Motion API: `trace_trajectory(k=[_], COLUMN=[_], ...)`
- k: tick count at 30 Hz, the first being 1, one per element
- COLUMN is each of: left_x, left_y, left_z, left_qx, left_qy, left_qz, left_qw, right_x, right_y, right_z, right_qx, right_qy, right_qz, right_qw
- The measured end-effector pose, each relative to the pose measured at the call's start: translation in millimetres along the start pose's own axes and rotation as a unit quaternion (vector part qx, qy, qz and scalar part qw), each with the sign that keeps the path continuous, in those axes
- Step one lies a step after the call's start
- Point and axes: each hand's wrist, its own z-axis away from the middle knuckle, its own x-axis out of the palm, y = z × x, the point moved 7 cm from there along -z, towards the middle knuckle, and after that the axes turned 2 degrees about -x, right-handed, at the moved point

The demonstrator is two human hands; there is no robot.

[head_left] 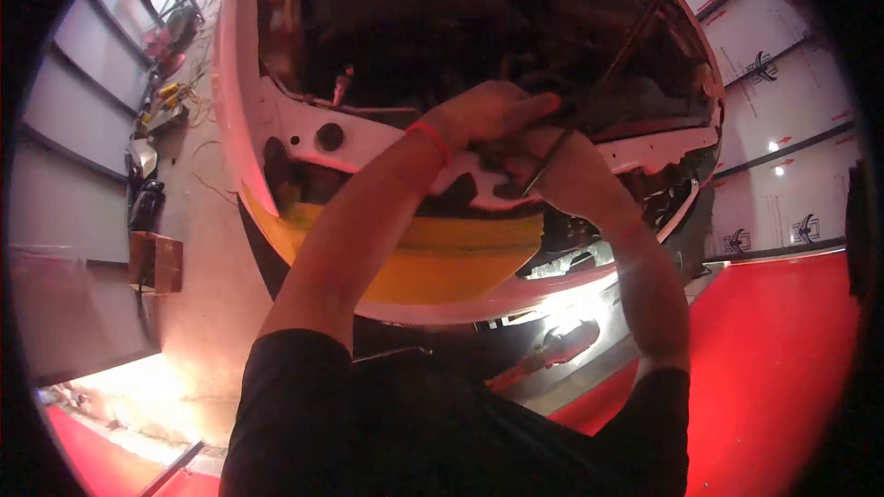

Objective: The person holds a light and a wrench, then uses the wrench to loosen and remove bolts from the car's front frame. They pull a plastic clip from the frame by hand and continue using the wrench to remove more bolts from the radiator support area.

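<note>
Both hands meet over the front crossmember (359, 138) of a car with its hood raised. My left hand (488, 112), a red band at its wrist, bends over the middle of this panel. Its fingers are partly curled, and whatever lies under them is hidden. Close by on the right, my right hand (575, 175) has its fingers closed around a thin dark rod (545, 168) that slants down to the left. Whether this rod joins the longer dark hood prop (635, 28) above cannot be made out. Below the hands is a yellow panel (424, 262) on the car's front.
The dark engine bay (396, 28) lies beyond the crossmember. A bright work lamp (571, 340) shines below the bumper. On the floor at left stand a brown box (155, 262) and scattered tools and cables. Printed wall panels (778, 166) rise at right above a red surface (773, 359).
</note>
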Motion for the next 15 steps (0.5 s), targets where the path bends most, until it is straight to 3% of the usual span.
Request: trace_trajectory(k=[3, 6, 9, 11, 12, 14, 15], left_x=[-2, 2, 2, 4, 8, 6, 3], left_y=[0, 1, 6, -4, -7, -3, -6], left_z=[-3, -7, -7, -4, -2, -7, -10], left_qx=[0.032, 0.036, 0.071, -0.023, -0.028, 0.01, 0.009], left_qy=[0.015, 0.0, -0.012, -0.007, -0.005, -0.002, 0.002], left_qz=[0.01, 0.016, -0.08, -0.007, -0.002, 0.005, 0.006], left_qw=[0.999, 0.999, 0.994, 1.0, 1.0, 1.0, 1.0], right_x=[3, 10, 11, 9, 15, 13, 12], right_y=[4, 12, 5, 0, 1, -4, -4], right_z=[-2, -1, 0, -1, 2, 0, -2], right_qx=[0.034, -0.021, -0.041, 0.083, 0.08, -0.063, -0.068], right_qy=[-0.013, -0.006, -0.015, -0.118, -0.124, -0.059, -0.059], right_qz=[0.014, 0.047, 0.065, 0.046, 0.043, 0.118, 0.119], right_qw=[0.999, 0.999, 0.997, 0.989, 0.988, 0.989, 0.989])
